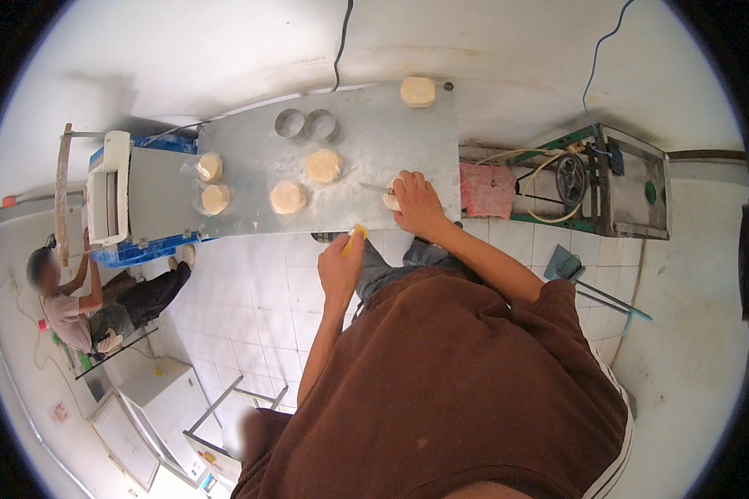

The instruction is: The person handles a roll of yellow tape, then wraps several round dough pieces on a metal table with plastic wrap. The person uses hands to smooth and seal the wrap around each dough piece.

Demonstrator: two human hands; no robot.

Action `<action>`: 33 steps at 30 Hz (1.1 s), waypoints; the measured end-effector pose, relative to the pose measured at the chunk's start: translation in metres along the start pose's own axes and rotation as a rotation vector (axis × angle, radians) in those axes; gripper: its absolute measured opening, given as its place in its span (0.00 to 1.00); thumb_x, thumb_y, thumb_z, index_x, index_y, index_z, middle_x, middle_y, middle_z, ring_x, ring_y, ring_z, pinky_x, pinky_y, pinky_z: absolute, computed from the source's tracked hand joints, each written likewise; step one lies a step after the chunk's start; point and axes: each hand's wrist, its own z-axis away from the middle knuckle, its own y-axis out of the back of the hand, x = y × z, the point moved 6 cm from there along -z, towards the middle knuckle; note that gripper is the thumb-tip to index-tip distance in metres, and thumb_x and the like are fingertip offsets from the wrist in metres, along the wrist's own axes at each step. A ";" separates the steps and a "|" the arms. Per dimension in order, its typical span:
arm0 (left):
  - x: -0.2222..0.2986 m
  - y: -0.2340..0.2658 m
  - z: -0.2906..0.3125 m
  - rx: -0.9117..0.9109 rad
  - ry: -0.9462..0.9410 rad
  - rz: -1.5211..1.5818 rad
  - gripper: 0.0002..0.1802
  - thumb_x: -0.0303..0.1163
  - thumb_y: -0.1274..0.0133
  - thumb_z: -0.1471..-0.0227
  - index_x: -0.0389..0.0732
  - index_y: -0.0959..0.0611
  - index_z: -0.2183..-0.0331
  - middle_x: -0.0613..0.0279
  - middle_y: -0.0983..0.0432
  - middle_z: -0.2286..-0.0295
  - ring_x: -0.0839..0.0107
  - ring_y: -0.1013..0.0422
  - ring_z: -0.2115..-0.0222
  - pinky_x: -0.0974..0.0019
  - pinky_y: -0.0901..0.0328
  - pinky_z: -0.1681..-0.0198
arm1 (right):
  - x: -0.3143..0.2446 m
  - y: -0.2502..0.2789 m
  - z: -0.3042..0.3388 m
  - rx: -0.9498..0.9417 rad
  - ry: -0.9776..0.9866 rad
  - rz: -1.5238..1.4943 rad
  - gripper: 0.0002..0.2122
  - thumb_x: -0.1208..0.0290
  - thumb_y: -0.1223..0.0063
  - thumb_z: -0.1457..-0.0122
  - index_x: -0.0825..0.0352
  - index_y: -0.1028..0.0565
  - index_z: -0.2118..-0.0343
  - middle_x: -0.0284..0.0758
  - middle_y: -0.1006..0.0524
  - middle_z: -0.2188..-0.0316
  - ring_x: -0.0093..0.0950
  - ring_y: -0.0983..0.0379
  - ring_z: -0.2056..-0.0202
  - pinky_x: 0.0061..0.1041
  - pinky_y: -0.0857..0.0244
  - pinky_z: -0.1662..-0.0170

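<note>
My right hand (418, 206) is on the metal table near its front edge, fingers curled over a pale round (390, 200) that looks like dough. A thin metal blade (373, 187) juts out to the left from by those fingertips; whether they grip it is hidden. Just off the table's front edge, my left hand (339, 264) is closed on a small yellow thing (355, 239) with a whitish part; its kind is unclear. Left of my right hand lie two more pale rounds (323, 166), one nearer the front edge (288, 198).
Two metal rings (290, 123) stand at the table's back. Bagged rounds (215, 199) lie at its left end, another round (418, 92) at the back right corner. A roller machine (112, 187) stands left, beside a co-worker (71, 308). A green-framed machine (595, 179) is right.
</note>
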 end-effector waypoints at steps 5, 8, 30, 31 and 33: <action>0.002 -0.013 -0.024 0.210 -0.390 -0.018 0.19 0.43 0.40 0.39 0.35 0.14 0.63 0.43 0.18 0.69 0.42 0.23 0.68 0.47 0.32 0.64 | 0.018 0.011 0.000 0.028 -0.173 -0.170 0.25 0.60 0.34 0.45 0.70 0.32 0.51 0.49 0.32 0.47 0.49 0.33 0.47 0.48 0.32 0.47; -0.009 -0.026 -0.035 0.288 -0.492 -0.225 0.19 0.43 0.39 0.39 0.34 0.14 0.62 0.47 0.18 0.66 0.45 0.24 0.64 0.47 0.32 0.58 | 0.049 0.016 -0.001 0.047 -0.389 -0.289 0.22 0.58 0.40 0.38 0.71 0.32 0.51 0.51 0.32 0.48 0.51 0.32 0.48 0.51 0.32 0.48; -0.049 -0.058 -0.054 0.191 -0.380 -0.399 0.28 0.37 0.31 0.53 0.38 0.20 0.52 0.52 0.26 0.58 0.49 0.29 0.54 0.48 0.35 0.48 | 0.053 0.019 0.020 0.174 0.024 -0.157 0.29 0.69 0.44 0.38 0.66 0.36 0.34 0.44 0.40 0.32 0.46 0.42 0.34 0.50 0.48 0.32; -0.045 -0.056 -0.050 0.225 -0.412 -0.408 0.30 0.37 0.31 0.53 0.38 0.21 0.50 0.50 0.27 0.55 0.48 0.31 0.51 0.47 0.36 0.46 | 0.043 0.019 0.024 0.173 0.077 -0.166 0.31 0.66 0.41 0.39 0.65 0.36 0.33 0.45 0.41 0.32 0.47 0.42 0.33 0.50 0.49 0.32; -0.036 -0.051 -0.042 0.291 -0.484 -0.427 0.35 0.38 0.30 0.52 0.37 0.24 0.46 0.47 0.30 0.50 0.45 0.33 0.46 0.46 0.38 0.43 | 0.028 0.015 0.030 0.154 0.095 -0.210 0.36 0.61 0.35 0.43 0.63 0.38 0.33 0.46 0.42 0.31 0.49 0.42 0.34 0.51 0.49 0.32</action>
